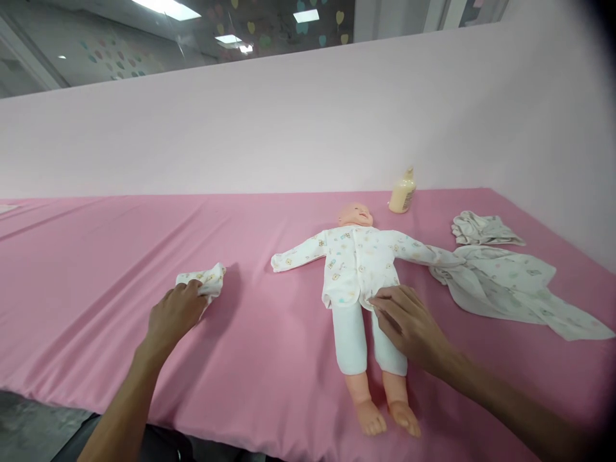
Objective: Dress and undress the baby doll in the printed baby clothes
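A baby doll lies on its back with its bare feet toward me. It wears a white printed long-sleeved shirt, and white cloth covers its legs down to the shins. My right hand is at the shirt's lower front edge, fingers pinched together on the hem. Off to the left, my left hand is closed on a small folded white printed cloth, which casts a shadow on the pink sheet. Whether that cloth is a garment cannot be made out.
A pink sheet covers the table, which meets a white wall. Behind the doll's head stands a pale yellow pump bottle. At the right lie a crumpled white cloth and a spread printed cloth touching the doll's sleeve.
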Action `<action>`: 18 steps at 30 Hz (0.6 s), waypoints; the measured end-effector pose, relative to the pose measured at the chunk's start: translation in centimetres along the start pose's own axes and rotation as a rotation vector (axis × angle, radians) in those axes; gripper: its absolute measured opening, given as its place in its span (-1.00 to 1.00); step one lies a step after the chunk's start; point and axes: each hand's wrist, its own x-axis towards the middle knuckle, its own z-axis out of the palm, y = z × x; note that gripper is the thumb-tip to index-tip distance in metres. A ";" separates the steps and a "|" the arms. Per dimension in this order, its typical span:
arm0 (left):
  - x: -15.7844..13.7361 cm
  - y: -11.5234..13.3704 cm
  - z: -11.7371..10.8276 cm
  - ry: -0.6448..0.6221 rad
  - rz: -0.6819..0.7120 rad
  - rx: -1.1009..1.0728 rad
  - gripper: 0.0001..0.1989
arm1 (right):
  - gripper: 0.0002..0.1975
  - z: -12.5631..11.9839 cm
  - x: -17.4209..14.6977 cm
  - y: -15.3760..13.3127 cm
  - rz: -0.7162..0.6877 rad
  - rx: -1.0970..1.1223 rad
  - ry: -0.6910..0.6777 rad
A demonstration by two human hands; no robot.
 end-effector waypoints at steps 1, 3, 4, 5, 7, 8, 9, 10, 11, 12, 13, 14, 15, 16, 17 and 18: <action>0.1 0.3 -0.8 -0.023 -0.046 -0.146 -0.76 | -0.77 -0.1 0.1 0.1 -0.003 -0.007 0.010; 0.5 1.2 -2.5 -0.045 -0.139 -0.501 -0.71 | -0.76 -0.5 0.8 0.0 -0.010 -0.030 0.051; 0.7 1.9 -3.4 -0.030 -0.196 -0.698 -0.70 | -0.75 -0.8 1.3 -0.3 -0.013 -0.040 0.080; 0.9 2.8 -4.3 -0.036 -0.239 -0.899 -0.70 | -0.75 -1.1 1.9 -0.6 -0.013 -0.044 0.109; 1.4 5.2 -5.8 -0.015 -0.266 -1.253 -0.74 | -0.75 -1.9 3.6 -1.9 -0.001 -0.022 0.149; 1.7 6.6 -6.5 0.009 -0.242 -1.397 -0.80 | -0.75 -2.3 4.6 -2.7 0.014 0.005 0.159; 2.0 8.3 -7.0 0.016 -0.171 -1.497 -0.84 | -0.75 -2.8 5.6 -3.7 0.026 0.039 0.160; 2.2 10.0 -7.5 0.015 -0.116 -1.565 -0.87 | -0.74 -3.2 6.6 -4.7 0.039 0.078 0.163; 2.3 11.7 -7.9 0.009 -0.070 -1.618 -0.87 | -0.71 -3.5 7.6 -5.7 0.054 0.118 0.169; 2.4 13.5 -8.3 -0.024 -0.028 -1.656 -0.85 | -0.66 -3.8 8.6 -6.7 0.072 0.158 0.169; 2.4 15.3 -8.7 -0.054 -0.011 -1.682 -0.82 | -0.60 -3.9 9.4 -7.5 0.092 0.199 0.173; 2.2 16.9 -9.1 -0.055 0.008 -1.681 -0.78 | -0.56 -4.0 10.2 -8.2 0.111 0.234 0.176; 2.0 18.3 -9.4 -0.089 0.048 -1.672 -0.72 | -0.55 -4.0 10.8 -8.6 0.129 0.260 0.191; 1.8 19.6 -9.8 -0.114 0.091 -1.670 -0.67 | -0.58 -3.9 11.3 -8.9 0.148 0.279 0.219; 1.5 20.6 -10.1 -0.151 0.138 -1.659 -0.64 | -0.64 -3.8 11.8 -8.9 0.172 0.288 0.259; 1.2 21.4 -10.3 -0.194 0.201 -1.643 -0.60 | -0.71 -3.8 12.1 -8.8 0.201 0.294 0.303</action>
